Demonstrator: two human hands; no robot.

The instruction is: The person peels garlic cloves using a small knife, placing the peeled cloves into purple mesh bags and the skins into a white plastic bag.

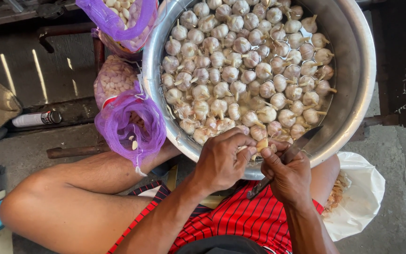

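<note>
While you've got that small pale garlic clove (262,144) pinched in the fingertips of your left hand (222,162), right over the near rim of the big round steel basin (360,80), your right hand (288,178) is wrapped tight around the handle of a dark-bladed kitchen knife (291,153), with the blade angling up toward the basin wall. Honestly, the sketchy bit is how close your thumb sits to that edge; everything looks wet, so I'd guess a slip on the slick skin could send the blade into a finger, or pop the clove back into the water. That basin is packed with whole white garlic bulbs (240,70) floating in shallow water. Off to your left, purple mesh net bags (118,124) hold more peeled-looking cloves, one hanging open. By your right knee, a white plastic bag (360,197) seems to be catching papery skins.
</note>
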